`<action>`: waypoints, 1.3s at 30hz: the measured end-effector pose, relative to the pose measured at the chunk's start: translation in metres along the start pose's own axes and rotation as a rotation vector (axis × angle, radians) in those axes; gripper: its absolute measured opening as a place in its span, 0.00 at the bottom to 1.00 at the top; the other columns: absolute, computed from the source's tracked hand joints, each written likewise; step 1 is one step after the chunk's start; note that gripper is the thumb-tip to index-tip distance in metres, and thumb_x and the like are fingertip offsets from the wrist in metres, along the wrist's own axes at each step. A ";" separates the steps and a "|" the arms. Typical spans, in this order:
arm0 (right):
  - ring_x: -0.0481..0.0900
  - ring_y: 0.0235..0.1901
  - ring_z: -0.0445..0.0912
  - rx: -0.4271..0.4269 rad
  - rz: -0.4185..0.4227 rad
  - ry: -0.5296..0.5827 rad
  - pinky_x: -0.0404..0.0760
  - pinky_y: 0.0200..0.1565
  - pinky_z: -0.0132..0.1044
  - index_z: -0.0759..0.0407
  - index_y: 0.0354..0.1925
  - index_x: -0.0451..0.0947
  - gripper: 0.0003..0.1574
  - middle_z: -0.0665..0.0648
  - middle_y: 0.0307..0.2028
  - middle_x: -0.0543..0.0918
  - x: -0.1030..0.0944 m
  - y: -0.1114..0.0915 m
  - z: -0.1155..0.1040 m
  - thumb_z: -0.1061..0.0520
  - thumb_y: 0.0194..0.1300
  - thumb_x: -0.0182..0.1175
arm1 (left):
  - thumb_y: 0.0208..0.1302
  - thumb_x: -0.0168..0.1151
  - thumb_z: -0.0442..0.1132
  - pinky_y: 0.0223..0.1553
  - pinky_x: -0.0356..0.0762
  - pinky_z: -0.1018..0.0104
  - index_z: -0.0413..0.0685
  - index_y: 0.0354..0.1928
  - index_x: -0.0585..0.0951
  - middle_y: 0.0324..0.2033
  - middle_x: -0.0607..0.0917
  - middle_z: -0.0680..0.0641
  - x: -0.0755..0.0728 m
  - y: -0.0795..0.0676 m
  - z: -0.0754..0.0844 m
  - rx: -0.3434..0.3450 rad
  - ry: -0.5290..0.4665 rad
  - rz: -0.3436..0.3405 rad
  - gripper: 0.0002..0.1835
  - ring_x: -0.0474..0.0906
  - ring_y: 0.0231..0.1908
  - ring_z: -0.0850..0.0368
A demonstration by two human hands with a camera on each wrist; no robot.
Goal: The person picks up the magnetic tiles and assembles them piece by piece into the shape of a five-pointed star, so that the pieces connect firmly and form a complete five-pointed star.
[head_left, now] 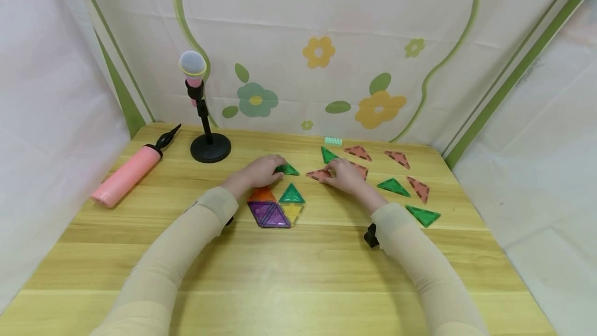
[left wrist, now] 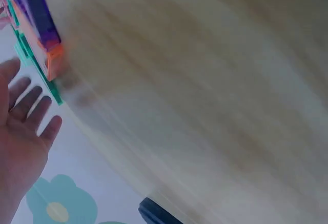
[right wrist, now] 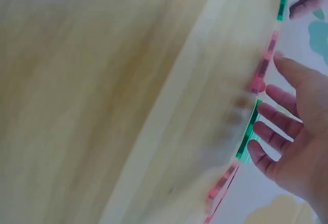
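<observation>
My left hand [head_left: 263, 170] is over the table at the upper left of a group of magnetic tiles. Its fingertips rest at a green triangular tile [head_left: 288, 170]. In the left wrist view its fingers [left wrist: 38, 101] are loosely spread. My right hand [head_left: 344, 175] lies over red tiles, thumb and fingertips at a red triangular tile [head_left: 317, 174], another red tile [head_left: 361, 170] partly hidden behind it. The right wrist view shows that hand's fingers [right wrist: 279, 119] relaxed. Between the hands and nearer me, purple tiles [head_left: 275, 217], an orange tile [head_left: 263, 194], a teal tile [head_left: 292, 194] and a yellow tile [head_left: 293, 212] lie together.
Green tiles [head_left: 394, 186] and red tiles [head_left: 418, 189] are scattered at the right. Near the back edge are a small mint brick [head_left: 333, 140] and a green tile [head_left: 328, 155]. A toy microphone on a stand [head_left: 210, 148] and a pink pump [head_left: 128, 176] occupy the left.
</observation>
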State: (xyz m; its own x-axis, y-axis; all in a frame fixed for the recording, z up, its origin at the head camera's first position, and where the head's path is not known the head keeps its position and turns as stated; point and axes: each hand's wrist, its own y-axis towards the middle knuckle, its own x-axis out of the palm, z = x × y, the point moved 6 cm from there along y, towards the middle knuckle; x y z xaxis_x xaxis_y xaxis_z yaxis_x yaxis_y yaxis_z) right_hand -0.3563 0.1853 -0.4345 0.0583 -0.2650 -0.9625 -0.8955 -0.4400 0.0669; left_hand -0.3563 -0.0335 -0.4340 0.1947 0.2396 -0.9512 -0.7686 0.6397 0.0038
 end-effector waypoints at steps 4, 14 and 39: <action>0.66 0.62 0.57 -0.134 -0.070 0.093 0.63 0.62 0.54 0.61 0.60 0.73 0.25 0.60 0.60 0.74 0.001 -0.004 0.005 0.53 0.67 0.58 | 0.69 0.54 0.45 0.62 0.63 0.47 0.43 0.62 0.74 0.60 0.73 0.39 0.000 -0.005 0.000 -0.012 0.038 -0.005 0.22 0.68 0.61 0.43; 0.61 0.64 0.60 -0.238 -0.184 0.007 0.60 0.63 0.57 0.59 0.64 0.69 0.27 0.59 0.65 0.68 0.005 -0.008 0.009 0.58 0.68 0.56 | 0.70 0.53 0.44 0.65 0.60 0.51 0.44 0.62 0.74 0.65 0.68 0.40 0.006 -0.008 -0.008 -0.018 -0.023 -0.033 0.21 0.63 0.66 0.44; 0.68 0.58 0.59 0.006 -0.045 -0.061 0.65 0.58 0.61 0.56 0.58 0.75 0.31 0.59 0.57 0.75 0.011 0.016 -0.010 0.40 0.63 0.60 | 0.63 0.61 0.50 0.60 0.61 0.41 0.48 0.63 0.73 0.61 0.70 0.38 -0.002 0.008 -0.027 -0.255 -0.094 0.070 0.28 0.62 0.63 0.38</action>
State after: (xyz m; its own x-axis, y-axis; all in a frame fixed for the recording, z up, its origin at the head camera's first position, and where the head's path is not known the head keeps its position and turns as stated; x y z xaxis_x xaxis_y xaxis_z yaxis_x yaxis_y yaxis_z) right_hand -0.3653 0.1668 -0.4409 0.0715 -0.1921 -0.9788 -0.8954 -0.4448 0.0219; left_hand -0.3791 -0.0492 -0.4407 0.1821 0.3506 -0.9187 -0.9085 0.4173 -0.0209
